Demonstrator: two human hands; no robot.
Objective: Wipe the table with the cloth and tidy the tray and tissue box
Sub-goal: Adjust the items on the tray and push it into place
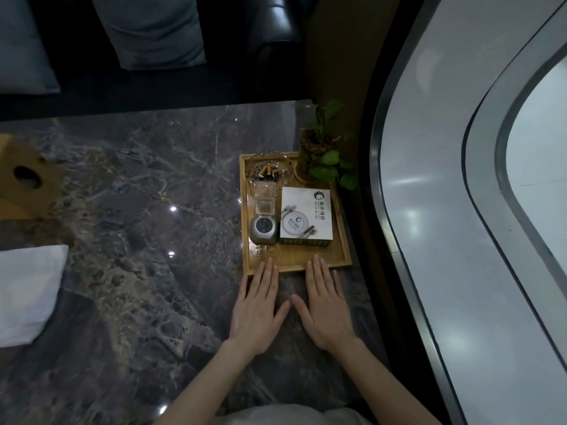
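A wooden tray (343, 240) sits at the right side of the dark marble table (138, 240). It holds a glass ashtray (269, 172) with cigarette butts, a clear holder (265, 197), a small grey device (264, 230) and a white printed box (306, 216). My left hand (257, 308) and my right hand (325, 305) lie flat on the table, fingers spread, fingertips touching the tray's near rim. A white cloth (27, 292) lies folded at the left edge. A wooden tissue box (24, 176) stands at the far left.
A small potted plant (322, 154) stands at the tray's far right corner. A dark sofa with grey cushions (153, 29) runs behind the table. A curved window frame (399, 210) borders the table's right side.
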